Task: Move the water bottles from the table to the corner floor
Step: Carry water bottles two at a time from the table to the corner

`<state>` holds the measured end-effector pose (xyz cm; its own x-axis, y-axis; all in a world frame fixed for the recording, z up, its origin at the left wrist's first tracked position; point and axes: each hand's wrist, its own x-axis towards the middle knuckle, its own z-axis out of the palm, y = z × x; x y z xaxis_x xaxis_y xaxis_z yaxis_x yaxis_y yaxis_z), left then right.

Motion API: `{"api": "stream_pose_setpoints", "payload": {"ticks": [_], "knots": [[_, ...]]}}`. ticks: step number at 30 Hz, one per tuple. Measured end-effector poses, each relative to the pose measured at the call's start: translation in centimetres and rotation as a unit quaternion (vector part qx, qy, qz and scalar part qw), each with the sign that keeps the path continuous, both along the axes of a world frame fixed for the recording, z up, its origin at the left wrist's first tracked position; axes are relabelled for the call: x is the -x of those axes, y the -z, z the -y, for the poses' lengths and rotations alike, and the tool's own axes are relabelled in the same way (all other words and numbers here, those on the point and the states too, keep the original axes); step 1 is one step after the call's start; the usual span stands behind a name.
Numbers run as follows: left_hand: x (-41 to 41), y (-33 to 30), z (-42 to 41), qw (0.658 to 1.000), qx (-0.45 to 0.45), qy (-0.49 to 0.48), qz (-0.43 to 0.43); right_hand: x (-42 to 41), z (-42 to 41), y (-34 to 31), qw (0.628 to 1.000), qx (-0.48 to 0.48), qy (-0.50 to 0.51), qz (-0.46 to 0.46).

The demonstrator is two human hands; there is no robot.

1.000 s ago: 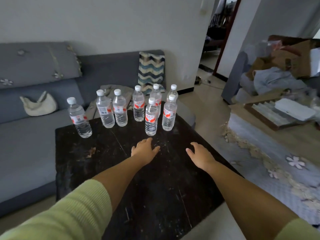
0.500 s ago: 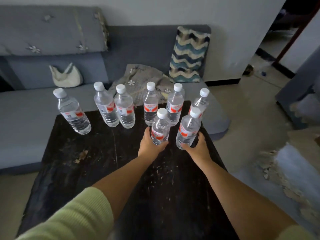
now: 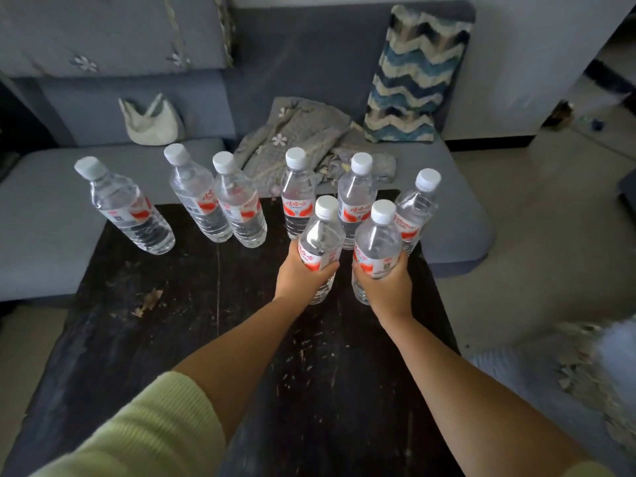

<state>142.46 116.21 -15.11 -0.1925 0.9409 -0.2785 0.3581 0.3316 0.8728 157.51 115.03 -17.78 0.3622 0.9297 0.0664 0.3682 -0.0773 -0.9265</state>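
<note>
Dark scratched tabletop point(image 3: 172, 339) fills the frame centre, with a grey sofa point(image 3: 51, 201) across the top. Left hand point(image 3: 299, 273) fingers wrap one front bottle point(image 3: 320, 235); right hand point(image 3: 389, 287) fingers wrap the adjacent bottle point(image 3: 377, 242). Six more bottles point(image 3: 241, 204) stand directly behind, upper centre.

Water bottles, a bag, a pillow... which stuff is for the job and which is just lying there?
For the job:
- bottle in left hand, left hand
- bottle in right hand, right hand
- six bottles standing on the dark table

Just lying about:
- white bag
- zigzag pillow
- grey cloth
- sofa
</note>
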Motion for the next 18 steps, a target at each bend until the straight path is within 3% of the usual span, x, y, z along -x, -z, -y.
{"api": "stream_pose_setpoints", "payload": {"ticks": [9,18], "knots": [[1.6,-0.3,2.9,0.999,0.004,0.047,-0.014,-1.2,3.6,-0.7,0.998,0.067,-0.009,-0.016],[4.5,-0.1,9.0,0.982,0.043,0.179,-0.033,0.7,12.1,-1.6,0.990,0.134,0.044,0.009]]}}
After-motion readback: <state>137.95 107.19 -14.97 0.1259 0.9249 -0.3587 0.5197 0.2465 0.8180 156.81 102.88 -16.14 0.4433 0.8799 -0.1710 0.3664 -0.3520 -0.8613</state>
